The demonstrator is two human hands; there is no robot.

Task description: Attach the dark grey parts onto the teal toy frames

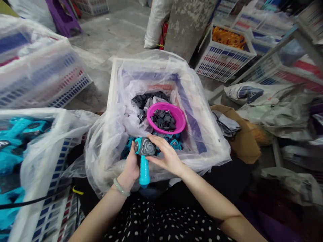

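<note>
A turquoise toy hammer (pixel 144 169) with a dark grey patterned head is held upright, handle down, over the near edge of the lined crate (pixel 217 148). My left hand (pixel 132 164) grips the left end of its head, thumb along the side. On the other end, the fingers of my right hand (pixel 166 153) are closed around the grey part. Just beyond them a magenta bowl (pixel 180 126) holds many small dark grey plastic pieces (pixel 164 120). More turquoise parts (pixel 175 144) lie under the bowl, and black parts (pixel 151 98) are heaped behind it.
To my left a crate (pixel 50 161) holds turquoise toy parts (pixel 15 144). Another crate (pixel 45 74) stands behind it. At the right are an open cardboard box (pixel 242 141) and plastic bags (pixel 275 107). A crate of orange pieces (pixel 224 60) stands beyond, near a concrete pillar (pixel 186 27).
</note>
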